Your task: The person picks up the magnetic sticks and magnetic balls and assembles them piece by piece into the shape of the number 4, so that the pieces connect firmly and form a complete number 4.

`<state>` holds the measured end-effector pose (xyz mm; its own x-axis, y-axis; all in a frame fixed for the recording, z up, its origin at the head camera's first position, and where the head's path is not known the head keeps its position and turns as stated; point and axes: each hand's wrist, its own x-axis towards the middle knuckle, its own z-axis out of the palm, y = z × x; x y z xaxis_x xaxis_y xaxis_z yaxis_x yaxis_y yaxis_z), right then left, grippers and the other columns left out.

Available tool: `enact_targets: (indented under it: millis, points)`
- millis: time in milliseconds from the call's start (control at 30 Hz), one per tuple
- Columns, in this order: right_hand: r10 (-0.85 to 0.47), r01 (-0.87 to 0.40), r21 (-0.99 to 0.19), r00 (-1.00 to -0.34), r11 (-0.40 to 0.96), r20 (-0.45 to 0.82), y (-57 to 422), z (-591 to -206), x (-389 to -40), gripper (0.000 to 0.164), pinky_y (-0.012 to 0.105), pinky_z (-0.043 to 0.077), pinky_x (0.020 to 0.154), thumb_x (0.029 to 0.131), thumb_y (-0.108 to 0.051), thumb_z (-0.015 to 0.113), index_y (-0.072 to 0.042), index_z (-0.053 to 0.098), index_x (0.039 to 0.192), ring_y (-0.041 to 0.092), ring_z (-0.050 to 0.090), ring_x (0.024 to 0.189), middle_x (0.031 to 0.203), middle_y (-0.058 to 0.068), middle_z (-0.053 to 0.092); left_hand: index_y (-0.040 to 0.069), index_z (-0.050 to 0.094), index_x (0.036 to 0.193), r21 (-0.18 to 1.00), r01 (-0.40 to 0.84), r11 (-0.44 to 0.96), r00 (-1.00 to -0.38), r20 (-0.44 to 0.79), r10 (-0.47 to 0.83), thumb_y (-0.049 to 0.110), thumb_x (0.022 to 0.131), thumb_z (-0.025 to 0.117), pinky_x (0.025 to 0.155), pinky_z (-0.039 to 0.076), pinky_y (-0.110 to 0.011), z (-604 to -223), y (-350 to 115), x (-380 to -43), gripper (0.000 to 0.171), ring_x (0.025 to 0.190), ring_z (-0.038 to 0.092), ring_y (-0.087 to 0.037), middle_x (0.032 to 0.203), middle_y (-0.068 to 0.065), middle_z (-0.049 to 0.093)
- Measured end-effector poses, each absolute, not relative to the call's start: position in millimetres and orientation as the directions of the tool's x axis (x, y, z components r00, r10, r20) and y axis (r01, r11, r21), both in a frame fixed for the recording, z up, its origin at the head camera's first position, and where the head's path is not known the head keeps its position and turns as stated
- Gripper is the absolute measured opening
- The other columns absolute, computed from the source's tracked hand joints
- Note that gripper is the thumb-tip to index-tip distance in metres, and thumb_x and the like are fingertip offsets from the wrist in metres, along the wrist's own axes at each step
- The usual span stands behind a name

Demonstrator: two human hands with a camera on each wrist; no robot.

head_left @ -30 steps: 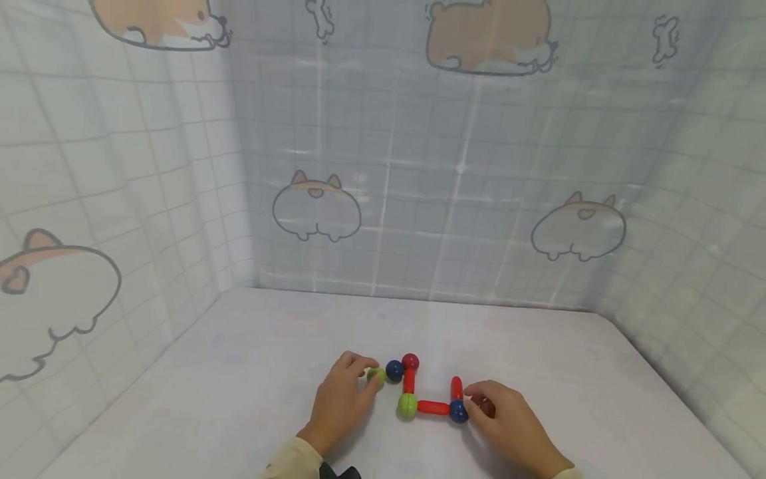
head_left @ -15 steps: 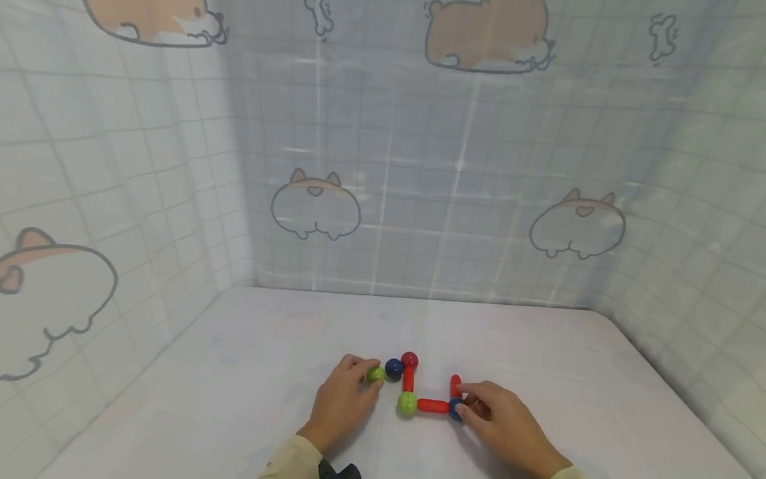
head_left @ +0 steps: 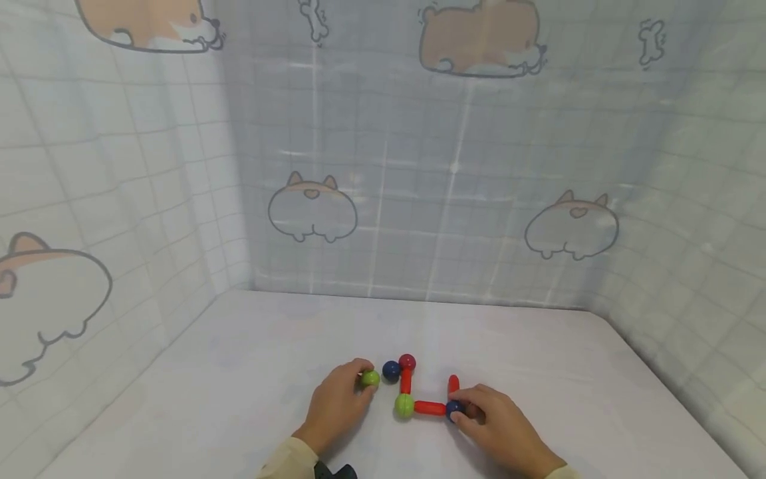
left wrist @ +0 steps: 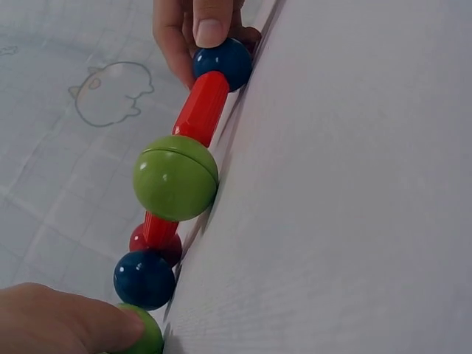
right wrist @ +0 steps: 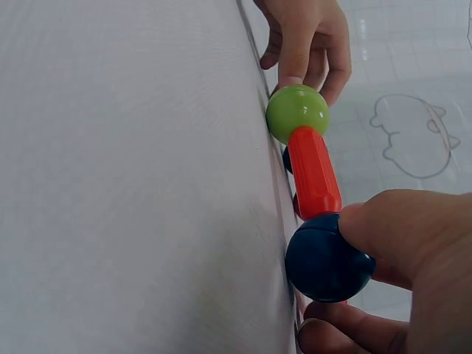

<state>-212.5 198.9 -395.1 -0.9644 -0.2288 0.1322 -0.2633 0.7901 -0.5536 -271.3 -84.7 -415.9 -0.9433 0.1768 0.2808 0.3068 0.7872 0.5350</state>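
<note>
Left hand [head_left: 335, 404] pinched a glossy green ball [head_left: 372, 378], just beside a dark blue ball [head_left: 391, 372], with a narrow gap between them. The dark blue ball appeared to touch a red ball [head_left: 407, 362]. From there a short red rod [head_left: 405, 382] ran toward the person to a second green ball [head_left: 404, 406], seam visible. A second red rod [head_left: 429, 408] joined this to another blue ball [right wrist: 328, 262], pinched by the right hand [head_left: 499, 426]. A third red rod [head_left: 453, 382] pointed away from the person; fingers partly hid its near end.
</note>
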Motion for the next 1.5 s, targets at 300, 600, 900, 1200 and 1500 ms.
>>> enact_targets:
  millis: [300,600,900,1200,1500]
  points:
    - [-0.232,-0.284,-0.550,-0.959,0.785,0.165,199.9,-397.6,-212.6,0.031,0.021,0.047,0.063,0.086,-0.041,0.072,-0.020,0.071,0.110,0.007,0.051,0.076,0.085,-0.015,0.053,0.019,0.064,0.116,0.590,0.294,0.752,-0.948,0.278,0.152,0.027,0.083,0.075,0.082,0.051,-0.037,-413.8,-85.6,-268.3,0.035,0.091,0.057,-0.009,0.103,0.009,0.062]
    - [-0.215,-0.260,-0.565,-0.966,0.783,0.147,198.2,-398.2,-214.2,0.034,0.022,0.047,0.065,0.087,-0.043,0.070,-0.020,0.070,0.112,0.007,0.051,0.078,0.087,-0.015,0.054,0.020,0.065,0.119,0.584,0.410,0.701,-0.893,0.413,0.178,0.026,0.086,0.073,0.072,0.051,-0.026,-405.6,-80.1,-270.4,0.034,0.090,0.058,-0.007,0.102,0.011,0.061]
    - [-0.204,-0.234,-0.593,-0.972,0.770,0.119,198.2,-397.4,-217.0,0.036,0.024,0.048,0.069,0.087,-0.042,0.071,-0.020,0.070,0.115,0.009,0.053,0.080,0.090,-0.014,0.057,0.022,0.070,0.119,0.669,0.531,0.520,-0.847,0.416,0.330,0.020,0.091,0.067,0.071,0.052,-0.024,-389.6,-64.6,-275.4,0.028,0.088,0.057,-0.012,0.100,0.010,0.060]
    - [-0.233,-0.274,-0.595,-0.961,0.756,0.147,200.6,-397.1,-215.2,0.032,0.024,0.048,0.068,0.088,-0.039,0.071,-0.019,0.071,0.112,0.009,0.053,0.080,0.089,-0.014,0.057,0.025,0.066,0.124,0.874,0.315,0.369,-0.916,0.178,0.360,0.034,0.094,0.063,0.080,0.053,-0.033,-374.6,-41.0,-282.3,0.031,0.099,0.061,-0.017,0.114,0.007,0.062]
    - [-0.243,-0.312,-0.529,-0.950,0.789,0.197,200.6,-398.6,-217.0,0.028,0.025,0.048,0.070,0.088,-0.041,0.069,-0.021,0.071,0.109,0.006,0.052,0.080,0.093,-0.017,0.058,0.024,0.065,0.127,0.912,0.218,0.347,-0.916,0.069,0.394,0.026,0.089,0.071,0.080,0.054,-0.034,-370.3,-20.3,-287.0,0.038,0.102,0.059,-0.019,0.110,0.006,0.063]
